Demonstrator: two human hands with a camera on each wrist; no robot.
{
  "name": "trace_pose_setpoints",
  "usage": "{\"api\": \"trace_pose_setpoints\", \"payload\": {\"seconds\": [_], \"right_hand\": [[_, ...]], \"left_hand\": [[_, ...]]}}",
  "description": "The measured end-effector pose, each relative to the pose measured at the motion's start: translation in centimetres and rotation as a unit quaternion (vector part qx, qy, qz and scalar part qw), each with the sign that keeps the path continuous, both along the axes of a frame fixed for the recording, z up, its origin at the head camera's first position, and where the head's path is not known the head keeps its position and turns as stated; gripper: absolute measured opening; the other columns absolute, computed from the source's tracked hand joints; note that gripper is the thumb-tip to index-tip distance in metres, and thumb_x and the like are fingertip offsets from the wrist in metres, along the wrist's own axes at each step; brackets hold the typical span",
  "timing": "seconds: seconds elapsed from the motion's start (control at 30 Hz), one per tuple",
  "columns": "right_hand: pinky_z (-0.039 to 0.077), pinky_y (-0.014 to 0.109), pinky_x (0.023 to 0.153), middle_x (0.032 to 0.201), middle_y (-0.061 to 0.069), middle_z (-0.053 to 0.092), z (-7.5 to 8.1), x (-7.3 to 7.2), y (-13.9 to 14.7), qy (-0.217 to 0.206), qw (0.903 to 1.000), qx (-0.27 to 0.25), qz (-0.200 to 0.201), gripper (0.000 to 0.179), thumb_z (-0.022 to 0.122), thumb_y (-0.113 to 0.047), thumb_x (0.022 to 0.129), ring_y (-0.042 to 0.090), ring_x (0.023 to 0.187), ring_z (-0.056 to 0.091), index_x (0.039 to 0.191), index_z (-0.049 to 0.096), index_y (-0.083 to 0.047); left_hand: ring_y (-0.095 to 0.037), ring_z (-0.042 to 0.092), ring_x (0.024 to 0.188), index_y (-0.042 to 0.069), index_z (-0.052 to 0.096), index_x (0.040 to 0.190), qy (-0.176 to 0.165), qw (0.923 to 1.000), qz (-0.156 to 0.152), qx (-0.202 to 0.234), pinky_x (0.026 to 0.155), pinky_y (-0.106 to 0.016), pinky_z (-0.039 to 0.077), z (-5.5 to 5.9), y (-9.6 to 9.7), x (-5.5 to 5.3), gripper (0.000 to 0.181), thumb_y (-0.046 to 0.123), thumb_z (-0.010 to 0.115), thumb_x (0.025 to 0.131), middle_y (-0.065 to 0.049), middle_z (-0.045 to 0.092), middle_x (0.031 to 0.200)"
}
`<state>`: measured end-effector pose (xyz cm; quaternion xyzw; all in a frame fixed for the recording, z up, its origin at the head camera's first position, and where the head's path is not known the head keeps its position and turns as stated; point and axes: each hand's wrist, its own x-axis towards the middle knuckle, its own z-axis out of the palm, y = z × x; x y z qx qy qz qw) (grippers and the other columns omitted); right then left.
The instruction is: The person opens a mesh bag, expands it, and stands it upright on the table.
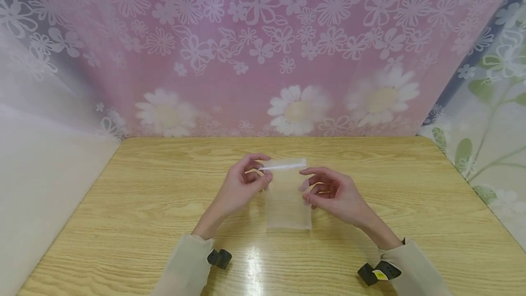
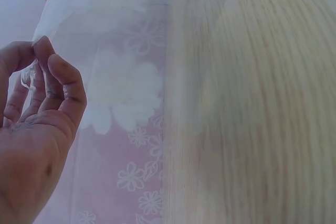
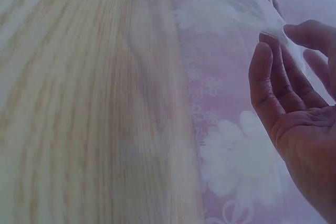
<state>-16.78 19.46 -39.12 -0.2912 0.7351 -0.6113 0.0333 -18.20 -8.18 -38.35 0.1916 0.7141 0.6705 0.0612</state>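
A clear plastic bag [image 1: 287, 200] with a shiny band across its top hangs upright between my two hands, over the table. My left hand [image 1: 242, 182] pinches its left edge near the top, thumb in front. On the other side, my right hand [image 1: 333, 193] holds the right edge, a little lower, with bent fingers. Curled fingers of the left hand [image 2: 44, 108] show in the left wrist view, at the film's edge. The right wrist view has the right hand [image 3: 299, 87] at the opposite edge. Nothing can be made out inside the bag.
The wood-grain table [image 1: 144, 204] spreads under both hands. A pink flowered curtain [image 1: 230, 58] rises behind its far edge, with pale sheets at the left and right sides. Each sleeve cuff carries a small black device [image 1: 219, 258].
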Motion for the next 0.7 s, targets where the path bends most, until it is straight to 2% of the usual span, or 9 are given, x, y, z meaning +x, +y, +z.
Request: {"api": "trace_pose_setpoints", "payload": {"seconds": [0.07, 0.23, 0.37, 0.53, 0.7], "right_hand": [[0.063, 0.039, 0.062, 0.099, 0.003, 0.07, -0.16, 0.07, -0.01, 0.001, 1.0, 0.007, 0.0, 0.041, 0.069, 0.01, 0.091, 0.014, 0.078, 0.074, 0.13, 0.06, 0.005], [0.062, 0.039, 0.059, 0.092, 0.003, 0.072, -0.36, 0.27, -0.17, 0.003, 0.9997, 0.021, -0.014, 0.031, 0.068, 0.008, 0.092, 0.012, 0.073, 0.073, 0.122, 0.065, 0.005], [0.061, 0.039, 0.057, 0.088, 0.008, 0.075, -0.37, 0.33, -0.48, 0.002, 0.9988, 0.024, -0.042, 0.026, 0.07, 0.004, 0.093, 0.012, 0.068, 0.072, 0.119, 0.068, 0.004], [0.06, 0.036, 0.058, 0.089, 0.001, 0.071, -0.37, 0.28, -0.83, 0.001, 0.9971, 0.013, -0.074, 0.025, 0.072, 0.002, 0.092, 0.012, 0.066, 0.07, 0.117, 0.069, 0.003], [0.061, 0.035, 0.058, 0.092, -0.005, 0.071, -0.39, 0.16, -0.88, 0.005, 0.9963, -0.003, -0.085, 0.025, 0.071, 0.005, 0.092, 0.012, 0.066, 0.07, 0.117, 0.069, 0.005]], "left_hand": [[-0.023, 0.068, 0.078, 0.012, 0.057, 0.138, -0.003, 1.0, 0.003, 0.003, 0.075, -0.033, 0.059, 0.07, 0.05, -0.05, 0.041, 0.007, 0.067, 0.098, -0.006, 0.062, 0.106], [-0.012, 0.068, 0.076, 0.015, 0.056, 0.139, 0.003, 0.9999, 0.006, 0.008, 0.074, -0.035, 0.059, 0.17, 0.25, -0.14, 0.043, 0.007, 0.066, 0.099, -0.007, 0.065, 0.107], [-0.013, 0.07, 0.079, 0.022, 0.053, 0.144, 0.014, 0.9998, -0.005, 0.016, 0.073, -0.034, 0.06, 0.14, 0.36, -0.14, 0.05, 0.005, 0.065, 0.099, -0.015, 0.068, 0.11], [-0.015, 0.073, 0.086, 0.029, 0.044, 0.152, 0.022, 0.9989, -0.031, 0.028, 0.074, -0.028, 0.06, -0.03, 0.32, 0.1, 0.061, 0.001, 0.061, 0.1, -0.021, 0.069, 0.117], [-0.013, 0.073, 0.09, 0.02, 0.048, 0.15, 0.016, 0.9984, -0.052, 0.016, 0.077, -0.026, 0.06, -0.14, 0.27, 0.62, 0.055, -0.001, 0.058, 0.101, -0.021, 0.068, 0.121]]}}
